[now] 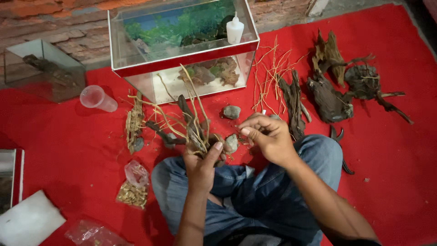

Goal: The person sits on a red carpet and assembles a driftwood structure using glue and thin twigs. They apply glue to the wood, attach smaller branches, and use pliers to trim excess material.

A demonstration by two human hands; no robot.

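My left hand grips the base of a branched driftwood piece whose pale thin roots rise toward the glass tank. Just right of it, my right hand hovers with its fingers pinched together; something small and white shows at the fingertips, too small to identify. A grey stone lies between my two hands and another grey stone sits a little farther out. I sit cross-legged in blue jeans on a red cloth.
A white squeeze bottle stands on the tank's rim. Dark driftwood chunks and thin twigs lie at the right. A clear plastic cup, a small glass box, bark strip and plastic bags lie left.
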